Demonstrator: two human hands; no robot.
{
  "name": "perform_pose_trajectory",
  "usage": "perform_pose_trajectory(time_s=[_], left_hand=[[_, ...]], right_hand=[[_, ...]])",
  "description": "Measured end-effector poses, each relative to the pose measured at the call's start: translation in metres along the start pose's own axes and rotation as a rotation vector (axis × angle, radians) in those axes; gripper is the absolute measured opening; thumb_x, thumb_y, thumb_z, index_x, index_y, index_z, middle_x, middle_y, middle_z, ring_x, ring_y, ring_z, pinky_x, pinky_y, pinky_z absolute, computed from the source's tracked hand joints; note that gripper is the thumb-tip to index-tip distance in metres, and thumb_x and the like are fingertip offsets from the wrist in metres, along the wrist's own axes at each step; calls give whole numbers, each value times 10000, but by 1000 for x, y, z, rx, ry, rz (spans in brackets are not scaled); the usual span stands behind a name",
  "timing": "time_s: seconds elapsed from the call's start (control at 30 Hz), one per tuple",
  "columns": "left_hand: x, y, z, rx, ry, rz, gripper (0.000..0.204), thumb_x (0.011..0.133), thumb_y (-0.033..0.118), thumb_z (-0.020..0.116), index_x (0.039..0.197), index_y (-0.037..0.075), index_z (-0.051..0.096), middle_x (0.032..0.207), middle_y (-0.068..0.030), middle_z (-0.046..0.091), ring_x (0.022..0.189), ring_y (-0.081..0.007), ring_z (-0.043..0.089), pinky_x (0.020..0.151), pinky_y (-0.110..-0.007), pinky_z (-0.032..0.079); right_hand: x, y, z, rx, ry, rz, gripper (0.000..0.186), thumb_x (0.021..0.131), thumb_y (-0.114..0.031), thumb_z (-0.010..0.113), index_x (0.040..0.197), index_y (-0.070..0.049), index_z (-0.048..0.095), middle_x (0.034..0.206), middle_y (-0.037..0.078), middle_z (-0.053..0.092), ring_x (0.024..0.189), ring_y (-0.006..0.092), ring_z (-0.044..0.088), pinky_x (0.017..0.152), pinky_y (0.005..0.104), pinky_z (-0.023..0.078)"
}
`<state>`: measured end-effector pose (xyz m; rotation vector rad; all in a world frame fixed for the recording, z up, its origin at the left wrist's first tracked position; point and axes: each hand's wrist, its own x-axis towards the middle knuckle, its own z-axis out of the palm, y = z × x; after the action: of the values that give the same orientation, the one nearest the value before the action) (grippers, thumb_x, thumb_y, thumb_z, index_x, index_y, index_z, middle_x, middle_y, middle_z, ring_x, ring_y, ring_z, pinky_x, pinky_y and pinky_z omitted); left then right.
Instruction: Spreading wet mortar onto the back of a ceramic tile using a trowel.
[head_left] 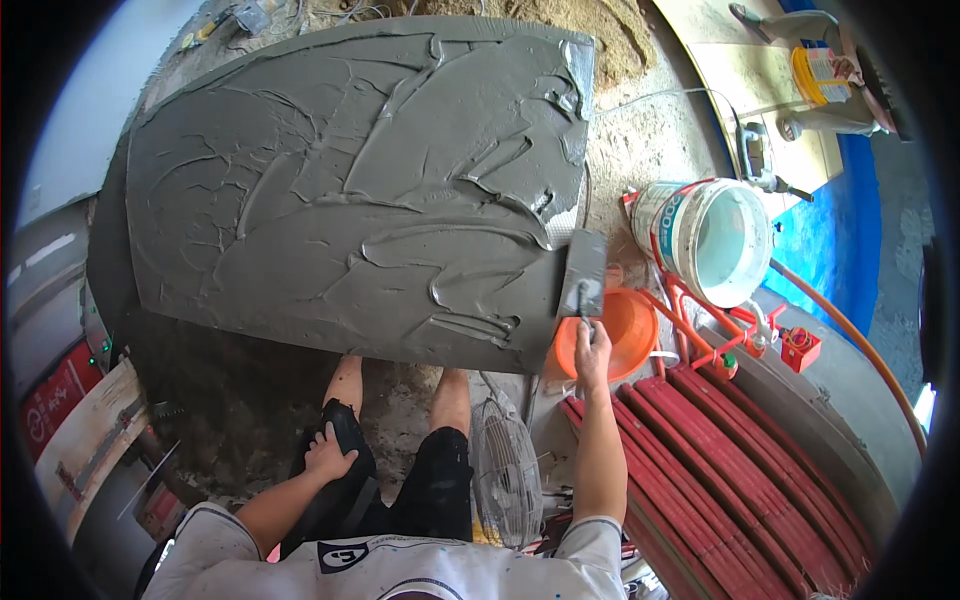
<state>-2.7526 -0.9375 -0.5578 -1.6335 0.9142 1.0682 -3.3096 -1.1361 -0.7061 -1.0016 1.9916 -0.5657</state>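
Observation:
My right hand point(592, 355) is closed round the handle of a flat rectangular trowel point(586, 268). Its grey-smeared blade sits at the right edge of a large slab point(250, 200), partly above an orange basin point(632, 330). Wet grey mortar coats nearly all of the slab in ridges and swirls. A strip of paler surface shows along its right edge. My left hand point(328, 455) rests on my left knee, fingers spread, with nothing in it.
A white bucket point(735, 245) stands right of the slab on a red frame. Red boards point(730, 470) are stacked at lower right. A round fan point(503, 470) stands beside my right leg. A power tool point(757, 155) lies on a board at upper right, near another person's feet. Sand point(600, 40) lies behind.

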Motion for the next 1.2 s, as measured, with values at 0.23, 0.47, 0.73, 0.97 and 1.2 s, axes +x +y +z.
perform_pose_trajectory(time_s=[0.23,0.47,0.73,0.97,1.2], left_hand=[[1,-1,-1,36,8,-18,1181,911,602,776,1729,36,139,1592,-299,460,1420,-482,549,1150,-558,496],[4,-18,-14,12,11,-62,1173,910,598,785,1723,34,154,1560,-282,482,1395,-459,567,1120,-559,515],[12,-20,-29,-13,-62,-65,1143,956,608,743,1747,72,114,1675,-277,382,1474,-431,499,1142,-547,498],[14,-3,-34,-35,-34,-42,1159,932,609,767,1727,47,139,1600,-273,453,1431,-442,538,1145,-535,498],[12,10,-36,1,-59,-105,1149,959,612,744,1748,69,109,1659,-256,395,1438,-417,523,1118,-545,514]], right_hand=[[82,-52,19,-192,66,5,369,1075,-333,646,1137,29,684,943,318,726,878,526,702,794,560,540],[32,-106,81,530,-282,321,320,1136,-390,580,975,-113,578,698,-39,504,509,83,474,439,277,412],[16,-162,133,-800,-645,-283,440,1065,-462,599,1172,-35,585,975,266,778,903,489,763,862,603,606],[163,-171,37,-380,-233,-73,487,1052,-441,645,1031,43,696,931,335,735,915,549,724,825,580,588],[25,-51,5,-650,-561,-340,322,1023,-356,730,1031,-42,660,855,216,736,778,443,737,696,544,586]])
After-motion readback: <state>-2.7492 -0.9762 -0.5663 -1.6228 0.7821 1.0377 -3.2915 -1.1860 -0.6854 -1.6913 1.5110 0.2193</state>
